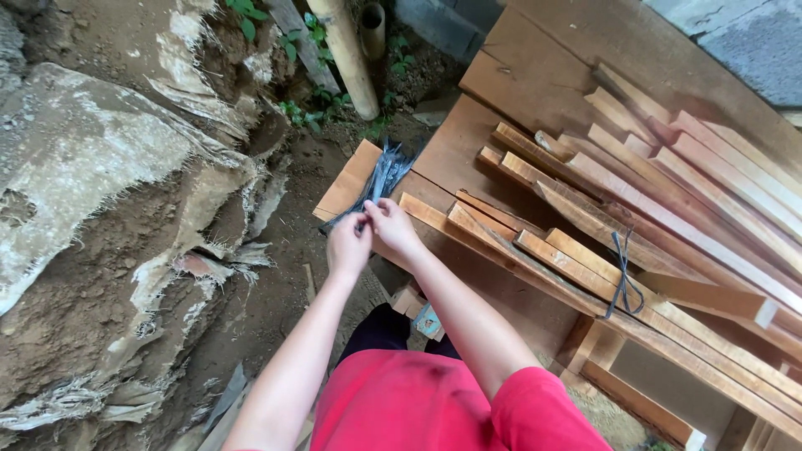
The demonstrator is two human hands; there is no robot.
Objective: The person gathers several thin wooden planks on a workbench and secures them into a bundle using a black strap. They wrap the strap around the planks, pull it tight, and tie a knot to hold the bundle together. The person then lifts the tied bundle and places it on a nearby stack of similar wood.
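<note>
A bundle of thin dark grey strips (383, 175) lies on the near corner of a wooden platform (451, 150). My left hand (348, 244) and my right hand (391, 227) meet at the lower end of that bundle, fingers pinched on the strips. Right of my hands, several long wooden slats (585, 250) lie side by side on the platform. One dark strip (622, 280) is looped and knotted around a slat further right.
A dirt bank with torn whitish sheeting (109, 192) rises on the left. A bamboo pole (351, 54) and small green plants (309, 108) stand at the back. A small box (426, 319) lies on the ground below the platform. More slats (718, 167) pile up at right.
</note>
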